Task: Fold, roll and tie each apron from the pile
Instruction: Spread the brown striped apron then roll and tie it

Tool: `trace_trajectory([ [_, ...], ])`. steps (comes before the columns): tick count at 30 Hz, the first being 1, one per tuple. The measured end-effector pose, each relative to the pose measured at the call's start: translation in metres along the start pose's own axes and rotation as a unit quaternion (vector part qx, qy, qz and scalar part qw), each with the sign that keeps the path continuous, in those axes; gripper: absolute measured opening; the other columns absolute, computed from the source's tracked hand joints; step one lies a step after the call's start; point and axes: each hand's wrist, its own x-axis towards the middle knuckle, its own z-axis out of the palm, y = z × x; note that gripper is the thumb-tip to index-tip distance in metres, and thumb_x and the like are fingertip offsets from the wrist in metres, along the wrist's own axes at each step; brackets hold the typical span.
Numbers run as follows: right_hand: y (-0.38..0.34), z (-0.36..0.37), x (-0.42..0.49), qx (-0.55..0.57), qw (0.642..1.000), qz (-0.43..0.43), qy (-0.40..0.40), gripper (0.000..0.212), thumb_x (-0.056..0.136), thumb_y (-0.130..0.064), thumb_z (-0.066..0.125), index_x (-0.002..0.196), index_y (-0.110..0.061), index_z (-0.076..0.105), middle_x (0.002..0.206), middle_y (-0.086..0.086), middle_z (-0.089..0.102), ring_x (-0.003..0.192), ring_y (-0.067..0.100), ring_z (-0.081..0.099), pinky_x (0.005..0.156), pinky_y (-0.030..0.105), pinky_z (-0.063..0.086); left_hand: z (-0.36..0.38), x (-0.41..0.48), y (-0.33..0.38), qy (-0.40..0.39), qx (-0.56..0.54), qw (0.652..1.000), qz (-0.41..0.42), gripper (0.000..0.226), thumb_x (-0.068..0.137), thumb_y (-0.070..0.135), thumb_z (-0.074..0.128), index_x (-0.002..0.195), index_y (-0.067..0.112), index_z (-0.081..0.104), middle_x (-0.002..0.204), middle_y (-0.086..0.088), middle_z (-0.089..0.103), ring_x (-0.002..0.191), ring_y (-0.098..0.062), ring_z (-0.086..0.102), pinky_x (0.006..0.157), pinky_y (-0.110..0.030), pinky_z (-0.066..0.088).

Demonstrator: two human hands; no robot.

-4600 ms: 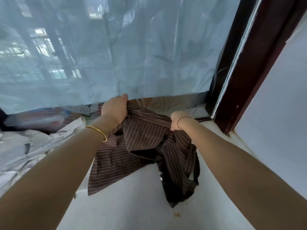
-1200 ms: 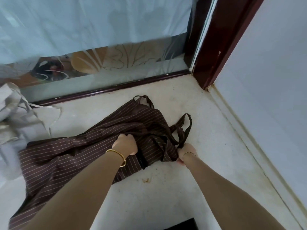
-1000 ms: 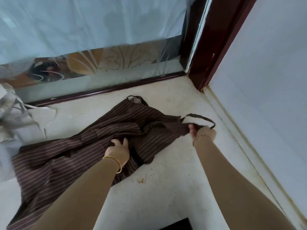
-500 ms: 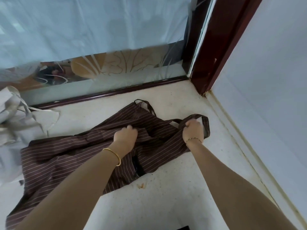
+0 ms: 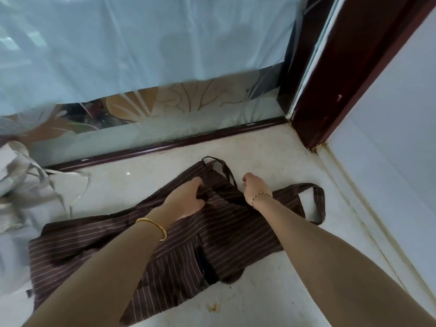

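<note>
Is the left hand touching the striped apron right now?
Touching. The head view shows the left hand gripping a bunch of the striped apron.

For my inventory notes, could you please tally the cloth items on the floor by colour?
Brown striped apron: 1
Pale grey cloth heap, separate pieces impossible to tell: 1
Total: 2

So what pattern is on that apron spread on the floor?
The dark brown cloth apron has thin pale pinstripes, clearest in the head view.

apron (image 5: 236,232) flat on floor (image 5: 271,149) | left hand (image 5: 186,197) grips fabric | right hand (image 5: 256,187) curled
</note>
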Motion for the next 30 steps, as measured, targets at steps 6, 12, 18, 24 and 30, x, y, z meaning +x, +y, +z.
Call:
trace_trajectory([
  [6, -0.020, 0.009, 0.035, -0.014, 0.999, 0.033, 0.026, 0.033, 0.097, -0.042, 0.042, 0.113, -0.014, 0.042, 0.093, 0.004, 0.060, 0.079, 0.022, 0.058, 0.064, 0.032, 0.046, 0.015, 0.026, -0.026, -0.078, 0.164, 0.983, -0.041, 0.080, 0.081, 0.033, 0.067, 0.146, 0.019, 0.022, 0.153, -0.010, 0.011, 0.138, -0.036, 0.018, 0.110, -0.047, 0.031],
  [12, -0.038, 0.018, 0.050, -0.108, 0.994, -0.022, 0.017, 0.019, 0.096, -0.026, 0.047, 0.110, -0.014, 0.050, 0.089, 0.001, 0.057, 0.074, 0.019, 0.054, 0.061, 0.028, 0.044, 0.025, 0.030, -0.036, -0.090, 0.206, 0.974, 0.001, 0.066, 0.082, 0.035, 0.063, 0.141, 0.026, 0.033, 0.142, -0.007, 0.022, 0.130, -0.032, 0.022, 0.105, -0.047, 0.034],
  [18, -0.039, -0.039, 0.056, -0.004, 0.980, 0.032, 0.194, 0.022, 0.096, -0.007, 0.040, 0.118, -0.008, 0.039, 0.080, 0.005, 0.056, 0.065, 0.019, 0.052, 0.054, 0.031, 0.038, 0.035, 0.013, -0.031, -0.143, 0.246, 0.957, 0.059, 0.051, 0.085, 0.030, 0.061, 0.133, 0.027, 0.044, 0.135, -0.009, 0.026, 0.126, -0.031, 0.024, 0.104, -0.047, 0.033],
  [24, -0.046, -0.079, 0.041, 0.079, 0.921, -0.087, 0.372, 0.020, 0.089, 0.001, 0.048, 0.104, -0.007, 0.058, 0.105, 0.009, 0.057, 0.089, 0.024, 0.055, 0.069, 0.025, 0.035, 0.042, -0.005, -0.016, -0.198, 0.264, 0.938, 0.103, 0.046, 0.086, 0.027, 0.059, 0.131, 0.023, 0.048, 0.135, -0.010, 0.029, 0.127, -0.033, 0.023, 0.103, -0.048, 0.034],
  [30, -0.028, -0.111, 0.030, -0.021, 0.909, -0.054, 0.413, 0.032, 0.084, 0.007, 0.047, 0.108, -0.011, 0.058, 0.119, 0.007, 0.052, 0.112, 0.028, 0.048, 0.094, 0.034, 0.035, 0.045, -0.016, -0.014, -0.246, 0.266, 0.928, 0.089, 0.049, 0.083, 0.027, 0.064, 0.129, 0.021, 0.049, 0.133, -0.010, 0.029, 0.125, -0.031, 0.025, 0.100, -0.045, 0.040],
])
